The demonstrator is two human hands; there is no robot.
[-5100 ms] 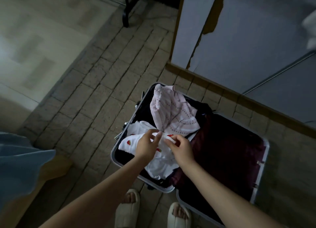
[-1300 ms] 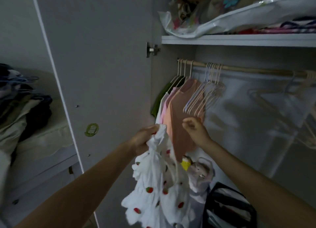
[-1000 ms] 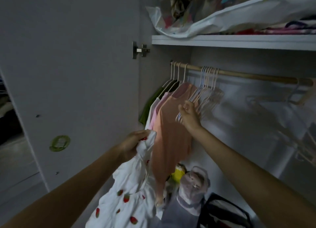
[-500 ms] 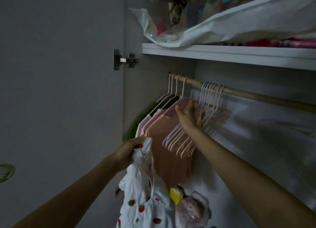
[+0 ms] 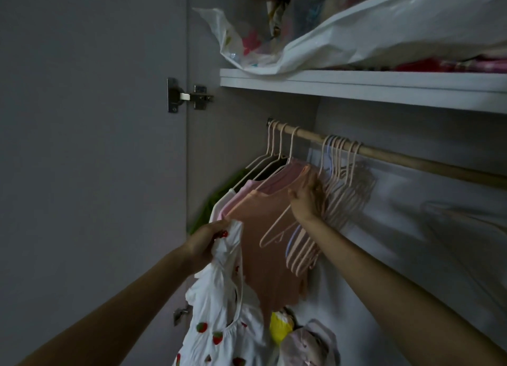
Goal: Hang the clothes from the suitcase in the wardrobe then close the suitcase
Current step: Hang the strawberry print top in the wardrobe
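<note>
Left hand [image 5: 204,240] grips bunched top of white strawberry-print dress [image 5: 222,308], dress hanging below fist in front of open wardrobe. Right hand [image 5: 307,198] raised among empty pale pink plastic hangers [image 5: 323,214] on wooden rail [image 5: 411,161], fingers curled round one pink hanger [image 5: 277,228] tilted away from bunch. Peach top [image 5: 263,245] hangs just left. White shelf [image 5: 356,87] above carries plastic bag [image 5: 343,36]. Suitcase out of view.

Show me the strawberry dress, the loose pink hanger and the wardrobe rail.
strawberry dress [image 5: 216,305], head view, white bodice.
loose pink hanger [image 5: 275,230], head view, lower arm.
wardrobe rail [image 5: 411,161], head view, bare wooden stretch.
</note>
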